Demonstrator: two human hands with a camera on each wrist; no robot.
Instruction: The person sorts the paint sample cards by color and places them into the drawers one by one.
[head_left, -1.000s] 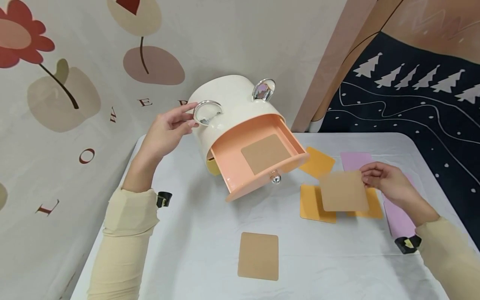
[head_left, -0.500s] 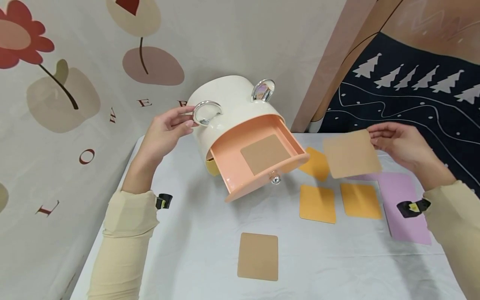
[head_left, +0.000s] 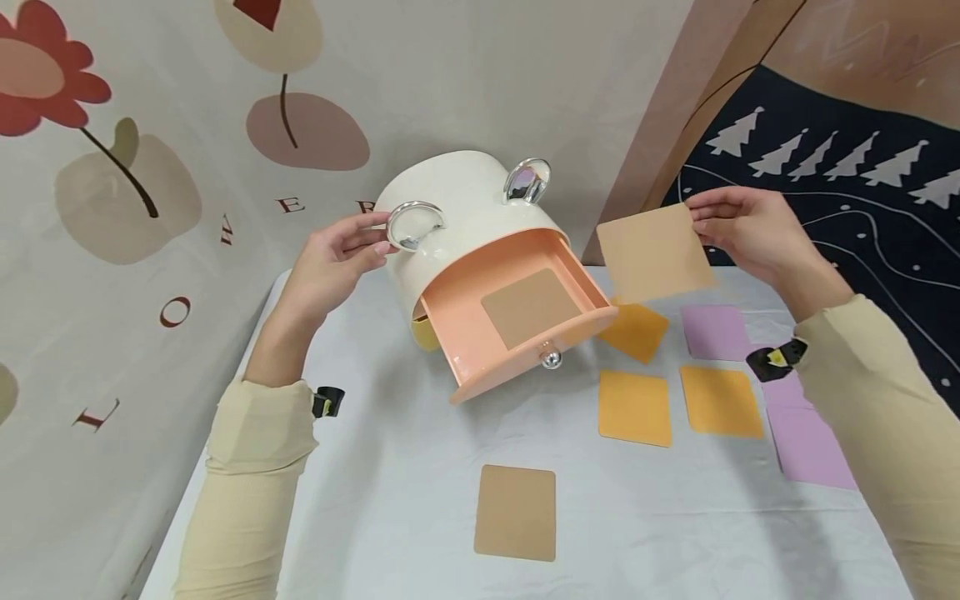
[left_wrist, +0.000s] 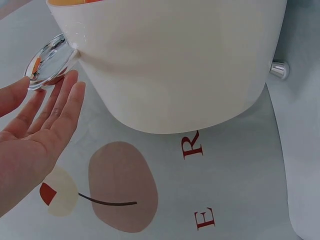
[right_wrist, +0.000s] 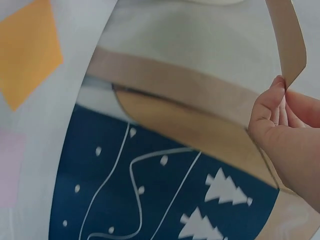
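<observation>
My left hand touches the edge of a shiny silver ear with nearly straight fingers and thumb. That ear belongs to a rounded white drawer box, whose peach drawer is pulled out. Inside the drawer lies a tan square card. My right hand pinches another tan card by its upper right corner, raised over the back right of the table. The right wrist view shows this card nearly edge-on between thumb and fingers.
A third tan card lies at the table's front. Orange cards and purple cards lie to the right of the box. A silver knob sticks out from the drawer front. Printed cloths hang behind the table.
My right hand has carried the tan card upward and away from the orange cards, first to the right and then back left toward the box. My left hand stays at the ear.
</observation>
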